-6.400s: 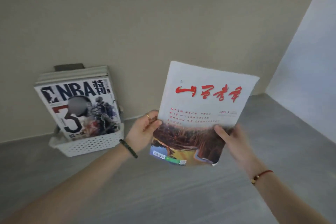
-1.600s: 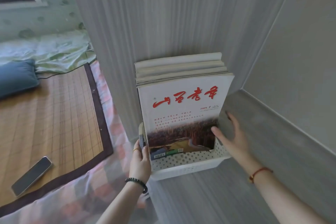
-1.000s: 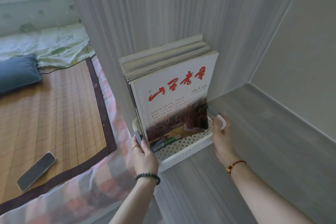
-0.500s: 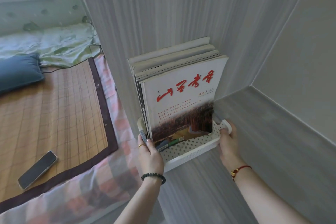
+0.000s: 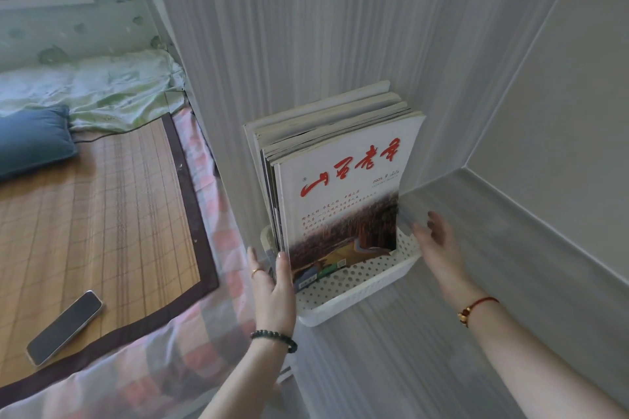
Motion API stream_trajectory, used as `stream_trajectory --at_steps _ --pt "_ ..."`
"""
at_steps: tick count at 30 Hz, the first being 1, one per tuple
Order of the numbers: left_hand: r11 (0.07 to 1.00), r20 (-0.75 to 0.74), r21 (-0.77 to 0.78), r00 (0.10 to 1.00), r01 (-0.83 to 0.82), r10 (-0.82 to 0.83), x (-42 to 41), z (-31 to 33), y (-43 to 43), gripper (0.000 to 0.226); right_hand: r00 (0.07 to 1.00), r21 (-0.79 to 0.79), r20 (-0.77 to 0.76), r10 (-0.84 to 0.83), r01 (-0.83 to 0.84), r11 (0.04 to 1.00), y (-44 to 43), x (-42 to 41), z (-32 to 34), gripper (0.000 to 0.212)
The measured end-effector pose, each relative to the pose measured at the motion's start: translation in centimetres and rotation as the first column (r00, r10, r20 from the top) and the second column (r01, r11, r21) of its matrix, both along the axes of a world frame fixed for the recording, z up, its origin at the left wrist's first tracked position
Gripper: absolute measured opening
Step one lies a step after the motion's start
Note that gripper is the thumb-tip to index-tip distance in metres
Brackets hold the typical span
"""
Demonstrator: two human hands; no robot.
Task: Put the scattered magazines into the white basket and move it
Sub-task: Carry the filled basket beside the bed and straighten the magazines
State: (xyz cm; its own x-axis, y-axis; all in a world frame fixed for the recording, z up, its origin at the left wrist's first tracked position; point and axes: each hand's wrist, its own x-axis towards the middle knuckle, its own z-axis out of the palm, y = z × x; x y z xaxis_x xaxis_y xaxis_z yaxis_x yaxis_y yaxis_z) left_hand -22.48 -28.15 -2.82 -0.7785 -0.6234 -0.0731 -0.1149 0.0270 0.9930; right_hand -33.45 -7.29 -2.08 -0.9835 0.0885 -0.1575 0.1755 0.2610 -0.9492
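Note:
The white perforated basket point(image 5: 360, 286) stands on the grey shelf point(image 5: 531, 286), pushed into its left corner against the side panel. Several magazines stand upright in it; the front magazine point(image 5: 343, 204) has a white cover with red characters and a brown landscape photo. My left hand point(image 5: 272, 289) lies with straight fingers against the basket's left end and the magazine edges. My right hand point(image 5: 439, 245), blurred, is just off the basket's right end with its fingers spread and nothing in it.
A striped grey side panel point(image 5: 306, 27) rises behind the basket, with a beige back wall to the right. Left of the panel is a bed with a bamboo mat point(image 5: 85, 214), a dark phone point(image 5: 64, 326), a blue pillow point(image 5: 30, 139) and green bedding.
Since the earliest frame the red-lettered magazine went into the basket and the basket came to this corner. In the last half second my right hand let go of the right handle and my left fingers straightened.

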Motion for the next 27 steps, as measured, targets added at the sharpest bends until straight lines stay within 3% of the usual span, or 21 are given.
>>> stream_trajectory --at_steps 4,7,9,12,15,18,21,27 --pt "0.986 -0.224 -0.168 0.973 0.011 -0.049 -1.1 3.8 -0.6 0.075 0.972 -0.004 -0.176 0.156 -0.159 0.987 -1.1 -1.6 5.8 0.083" --pt "0.980 -0.296 -0.190 0.948 0.063 -0.118 -3.1 6.2 -0.2 0.072 0.959 -0.142 -0.235 0.160 -0.197 0.970 -3.6 -4.4 9.6 0.076" --pt "0.984 -0.332 -0.166 0.935 0.070 -0.122 -4.2 7.1 0.3 0.066 0.970 -0.266 -0.212 0.119 -0.174 0.948 -5.1 -6.3 11.2 0.067" --pt "0.991 -0.352 -0.132 0.935 -0.007 -0.040 -5.0 7.2 0.8 0.066 0.975 -0.299 -0.160 0.154 -0.197 0.934 -6.6 -7.4 12.3 0.054" --pt "0.987 -0.289 -0.139 0.957 -0.078 0.035 -5.3 7.5 0.8 0.090 0.985 -0.300 -0.110 0.133 -0.160 0.940 -6.9 -7.6 12.2 0.041" --pt "0.993 -0.284 -0.076 0.956 -0.094 0.069 -5.9 8.4 -0.3 0.107 0.981 -0.302 -0.093 0.168 -0.188 0.935 -6.4 -8.0 12.5 0.064" --pt "0.998 -0.281 -0.055 0.959 0.001 -0.016 -5.9 9.0 -1.3 0.098 0.973 -0.224 -0.110 0.201 -0.221 0.949 -6.0 -8.5 12.4 0.091" --pt "0.992 -0.393 -0.044 0.911 0.118 -0.126 -4.5 8.0 -0.8 0.064 0.969 -0.287 -0.163 0.187 -0.228 0.930 -5.9 -8.6 11.4 0.088"
